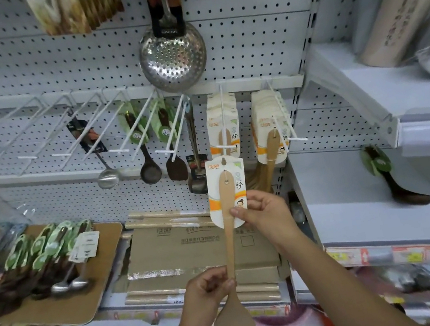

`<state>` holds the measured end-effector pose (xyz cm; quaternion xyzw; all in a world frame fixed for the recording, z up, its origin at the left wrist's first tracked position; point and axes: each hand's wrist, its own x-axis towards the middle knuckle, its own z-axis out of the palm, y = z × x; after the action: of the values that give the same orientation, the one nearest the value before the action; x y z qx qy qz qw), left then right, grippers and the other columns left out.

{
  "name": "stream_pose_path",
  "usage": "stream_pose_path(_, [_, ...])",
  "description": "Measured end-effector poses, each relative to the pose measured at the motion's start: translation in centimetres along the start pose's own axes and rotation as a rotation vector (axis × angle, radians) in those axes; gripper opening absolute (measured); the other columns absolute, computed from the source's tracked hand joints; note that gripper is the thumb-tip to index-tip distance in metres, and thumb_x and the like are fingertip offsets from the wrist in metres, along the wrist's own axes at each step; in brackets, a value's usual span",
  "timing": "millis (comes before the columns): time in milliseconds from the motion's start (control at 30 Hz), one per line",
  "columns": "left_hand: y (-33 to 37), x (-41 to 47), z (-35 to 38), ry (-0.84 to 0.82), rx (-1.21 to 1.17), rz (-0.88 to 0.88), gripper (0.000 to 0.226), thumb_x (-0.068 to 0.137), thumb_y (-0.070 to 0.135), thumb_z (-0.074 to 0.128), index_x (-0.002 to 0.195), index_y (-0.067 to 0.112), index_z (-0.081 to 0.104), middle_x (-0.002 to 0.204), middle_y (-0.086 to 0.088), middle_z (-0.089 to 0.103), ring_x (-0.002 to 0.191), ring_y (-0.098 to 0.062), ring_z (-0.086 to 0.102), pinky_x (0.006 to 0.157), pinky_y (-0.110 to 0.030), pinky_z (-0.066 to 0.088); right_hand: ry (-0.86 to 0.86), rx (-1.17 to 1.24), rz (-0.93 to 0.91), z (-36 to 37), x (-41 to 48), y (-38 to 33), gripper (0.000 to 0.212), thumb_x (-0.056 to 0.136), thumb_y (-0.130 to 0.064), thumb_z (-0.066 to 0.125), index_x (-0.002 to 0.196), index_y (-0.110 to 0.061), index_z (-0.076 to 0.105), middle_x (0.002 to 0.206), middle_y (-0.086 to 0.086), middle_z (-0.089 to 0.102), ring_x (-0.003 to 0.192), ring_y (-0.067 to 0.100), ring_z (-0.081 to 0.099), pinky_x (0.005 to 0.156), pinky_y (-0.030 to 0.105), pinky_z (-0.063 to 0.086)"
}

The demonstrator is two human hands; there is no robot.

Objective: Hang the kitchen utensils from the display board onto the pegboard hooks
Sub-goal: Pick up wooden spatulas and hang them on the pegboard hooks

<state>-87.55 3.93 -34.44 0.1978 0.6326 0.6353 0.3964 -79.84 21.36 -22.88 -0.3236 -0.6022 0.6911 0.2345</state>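
I hold a light wooden spatula point(230, 234) upright, its blade down, with a white-and-orange card at its top end. My left hand point(210, 288) grips the lower handle. My right hand point(262, 212) pinches the card and handle from the right. The card's hanging hole sits just below the tip of a white pegboard hook point(225, 121) that carries matching carded spatulas. A second hook point(281, 117) to the right holds more of them. The brown display board point(97, 282) at lower left carries several dark ladles, steel spoons and green-carded utensils.
Further hooks on the white pegboard point(21, 67) hold a steel ladle point(104, 164), dark spoons and a slotted skimmer point(173, 56); several hooks at left are bare. Cardboard boxes point(193, 246) lie on the shelf below. A dark ladle point(399, 183) lies on the right shelf.
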Motion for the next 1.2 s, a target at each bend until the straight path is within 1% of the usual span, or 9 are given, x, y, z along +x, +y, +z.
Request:
stream_pose_path(100, [0.2, 0.2, 0.1, 0.007, 0.001, 0.009, 0.02, 0.078, -0.013, 0.071, 0.091, 0.001, 0.075, 0.079, -0.016, 0.074, 0.073, -0.019, 0.068, 0.067, -0.025, 0.055, -0.029, -0.011, 0.001, 0.3, 0.2, -0.3, 0.031, 0.08, -0.001, 0.078, 0.11, -0.007, 0.069, 0.099, 0.006, 0.078, 0.093, 0.026, 0.075, 0.079, 0.038, 0.06])
stream_pose_path(233, [0.4, 0.4, 0.3, 0.01, -0.002, 0.013, 0.02, 0.078, -0.012, 0.072, 0.089, 0.003, 0.077, 0.078, -0.017, 0.074, 0.071, -0.02, 0.067, 0.067, -0.028, 0.056, -0.043, -0.026, 0.002, 0.5, 0.5, -0.6, 0.03, 0.081, -0.002, 0.077, 0.109, -0.008, 0.069, 0.098, 0.003, 0.078, 0.089, 0.018, 0.075, 0.07, 0.028, 0.058])
stream_pose_path(367, [0.5, 0.6, 0.3, -0.019, 0.0, 0.015, 0.022, 0.08, -0.009, 0.072, 0.087, 0.011, 0.079, 0.081, -0.017, 0.074, 0.073, -0.02, 0.066, 0.072, -0.033, 0.055, -0.028, -0.032, -0.022, 0.5, 0.9, -0.7, 0.026, 0.081, -0.001, 0.078, 0.102, -0.015, 0.071, 0.097, 0.003, 0.078, 0.094, 0.022, 0.075, 0.091, 0.046, 0.057])
stream_pose_path(500, [0.6, 0.9, 0.5, -0.039, 0.017, 0.016, 0.021, 0.079, -0.004, 0.075, 0.09, 0.013, 0.079, 0.083, -0.017, 0.074, 0.076, -0.021, 0.065, 0.075, -0.035, 0.053, -0.005, -0.033, -0.035, 0.4, 1.1, -0.8, 0.024, 0.082, -0.001, 0.077, 0.099, -0.017, 0.073, 0.097, 0.004, 0.078, 0.094, 0.025, 0.075, 0.093, 0.055, 0.055])
stream_pose_path(600, [0.5, 1.0, 0.7, -0.049, 0.024, 0.019, 0.018, 0.077, 0.002, 0.077, 0.09, 0.014, 0.078, 0.083, -0.017, 0.074, 0.076, -0.022, 0.065, 0.077, -0.039, 0.053, 0.003, -0.041, -0.039, 0.3, 0.9, -0.8, 0.023, 0.083, -0.001, 0.076, 0.098, -0.018, 0.073, 0.096, 0.005, 0.078, 0.095, 0.027, 0.075, 0.094, 0.056, 0.054])
stream_pose_path(767, [-0.1, 1.0, 0.4, -0.054, 0.042, 0.008, 0.027, 0.08, -0.007, 0.073, 0.088, 0.017, 0.079, 0.08, -0.012, 0.074, 0.075, -0.02, 0.065, 0.077, -0.039, 0.052, 0.017, -0.076, -0.034, 0.4, 0.2, -0.5, 0.022, 0.083, -0.003, 0.076, 0.102, -0.013, 0.072, 0.097, 0.004, 0.078, 0.094, 0.024, 0.075, 0.093, 0.052, 0.056])
stream_pose_path(933, [-0.3, 1.0, 0.1, -0.042, 0.036, 0.014, 0.021, 0.075, 0.003, 0.078, 0.089, 0.018, 0.079, 0.083, -0.014, 0.075, 0.076, -0.019, 0.067, 0.076, -0.038, 0.052, 0.044, -0.069, -0.057, 0.4, -0.7, -0.7, 0.019, 0.088, -0.005, 0.072, 0.105, -0.014, 0.072, 0.098, -0.001, 0.078, 0.094, 0.016, 0.075, 0.088, 0.04, 0.059])
stream_pose_path(1100, [-0.4, 1.0, 0.2, -0.047, 0.029, 0.005, 0.023, 0.078, -0.009, 0.074, 0.088, 0.012, 0.078, 0.083, -0.013, 0.076, 0.076, -0.018, 0.068, 0.076, -0.036, 0.053, 0.051, -0.055, -0.082, 0.5, -1.0, -0.7, 0.018, 0.088, -0.004, 0.071, 0.105, -0.011, 0.072, 0.098, 0.001, 0.078, 0.094, 0.018, 0.075, 0.083, 0.034, 0.06])
stream_pose_path(1200, [-0.3, 0.9, 0.0, -0.039, 0.036, 0.01, 0.023, 0.078, -0.009, 0.074, 0.086, 0.011, 0.078, 0.081, -0.012, 0.076, 0.075, -0.016, 0.068, 0.075, -0.034, 0.053, 0.057, -0.052, -0.096, 0.6, -1.3, -0.5, 0.018, 0.088, -0.005, 0.071, 0.104, -0.012, 0.072, 0.097, 0.001, 0.078, 0.093, 0.017, 0.075, 0.081, 0.031, 0.06])
